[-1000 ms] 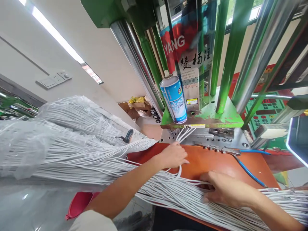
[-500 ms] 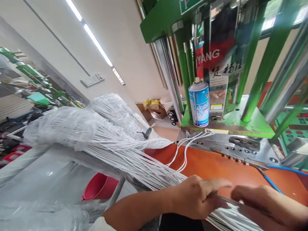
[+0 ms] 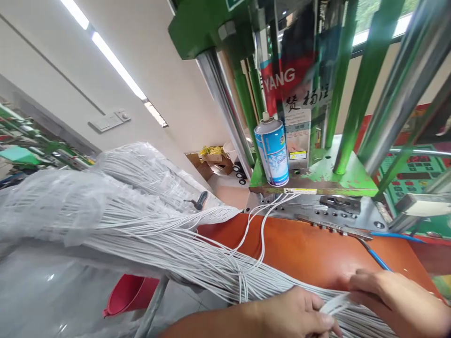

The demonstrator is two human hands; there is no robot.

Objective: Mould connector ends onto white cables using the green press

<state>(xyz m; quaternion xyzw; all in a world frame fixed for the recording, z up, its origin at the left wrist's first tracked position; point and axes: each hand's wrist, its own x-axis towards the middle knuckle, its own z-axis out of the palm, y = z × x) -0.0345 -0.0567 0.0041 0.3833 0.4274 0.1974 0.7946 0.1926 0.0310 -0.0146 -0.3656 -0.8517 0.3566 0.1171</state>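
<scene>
White, thin, flexible cables (image 3: 211,258) lie in one long bundle, its long axis running from the far left to the near right, along the near side of the smooth orange-brown counter (image 3: 303,244) and beneath both hands. Short, pale, slender strands (image 3: 334,304) bridge the gap between the hands, over the right part of that bundle and roughly in line with it — the relation I judge to matter most. The left hand (image 3: 303,312) plainly has them: thumb and fingers pinch their left end, its forearm coming in low from the near left. The right hand (image 3: 391,295) sits at their right end, fingers curled and pointing left, wrist toward the right edge; blur leaves me unable to tell whether it grips them. Both hands are well apart from the green metal press plate (image 3: 352,180) on the far side, beneath which a few loose white leads (image 3: 262,234) emerge and droop toward the bundle.
</scene>
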